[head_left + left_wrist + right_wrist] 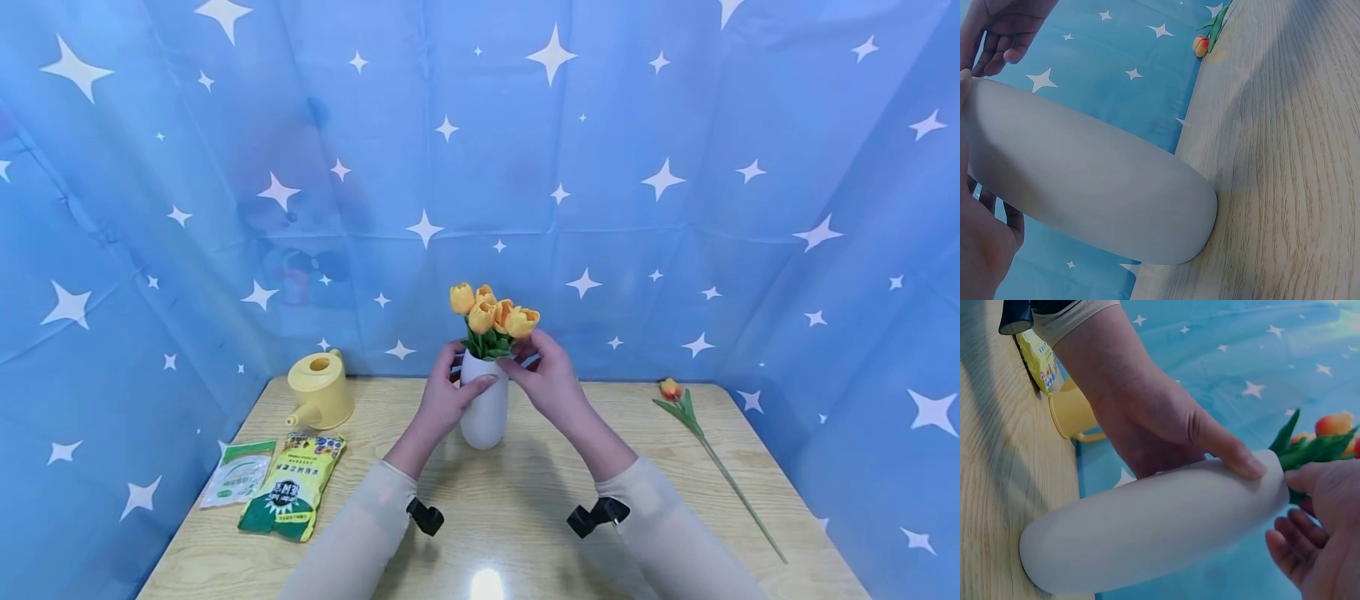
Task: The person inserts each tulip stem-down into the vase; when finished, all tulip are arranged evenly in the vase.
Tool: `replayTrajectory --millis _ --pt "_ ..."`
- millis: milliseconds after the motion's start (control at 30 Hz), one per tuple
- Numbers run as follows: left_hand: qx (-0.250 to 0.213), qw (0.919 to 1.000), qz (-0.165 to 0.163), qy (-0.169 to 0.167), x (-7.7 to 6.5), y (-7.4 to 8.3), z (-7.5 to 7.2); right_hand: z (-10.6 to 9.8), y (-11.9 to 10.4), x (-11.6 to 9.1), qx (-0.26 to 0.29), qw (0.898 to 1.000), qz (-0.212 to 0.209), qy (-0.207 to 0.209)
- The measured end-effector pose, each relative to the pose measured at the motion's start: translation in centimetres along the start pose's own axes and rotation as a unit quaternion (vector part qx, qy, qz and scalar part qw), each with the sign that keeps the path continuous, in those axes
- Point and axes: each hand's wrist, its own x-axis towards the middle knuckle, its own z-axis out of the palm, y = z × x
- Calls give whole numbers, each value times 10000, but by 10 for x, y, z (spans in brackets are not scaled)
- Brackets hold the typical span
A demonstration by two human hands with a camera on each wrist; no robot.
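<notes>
A white vase (484,408) stands upright on the table, holding several yellow-orange tulips (482,317) with green leaves (487,343). My left hand (444,396) grips the vase's upper part from the left, thumb across its front near the rim. On the other side, my right hand (546,375) is at the rim with its thumb by the leaves (1316,450) and its other fingers bent. The tulip heads partly hide its fingertips in the head view, and I cannot tell whether they pinch a stem.
At the left stand a yellow watering can (322,392), a yellow-green bag (295,487) and a white-green packet (238,473). A single orange-red tulip (723,467) lies along the right side of the wooden table (525,533). A starry blue curtain (487,167) hangs behind.
</notes>
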Motion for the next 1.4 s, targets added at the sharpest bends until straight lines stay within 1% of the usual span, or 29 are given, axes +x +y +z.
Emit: replayTrajectory --millis 233,433,667,867,1000,1167,1267,1400 --pt "-43 9998 -191 -11 -1 2 0 -17 12 -14 38 9996 285 23" --pt "-36 9996 -273 1 -1 3 0 -37 28 -26 -151 9987 414 248" --pt "-41 9995 -328 25 -2 4 -1 -60 44 -39 -374 9978 344 426" --pt "-41 9995 -311 -9 -1 2 0 -81 63 -56 -687 9949 531 520" --pt "-49 9993 -362 -3 -1 2 0 -101 82 -71 -965 9909 555 758" --pt "-18 9992 -402 6 0 3 -1 -129 111 -89 -1536 9814 571 997" --pt "4 9992 -399 -18 0 4 -1 -146 129 -100 -1814 9742 798 1083" --pt "43 9991 -424 -21 -1 5 -1 -166 149 -114 -2066 9661 1146 1043"
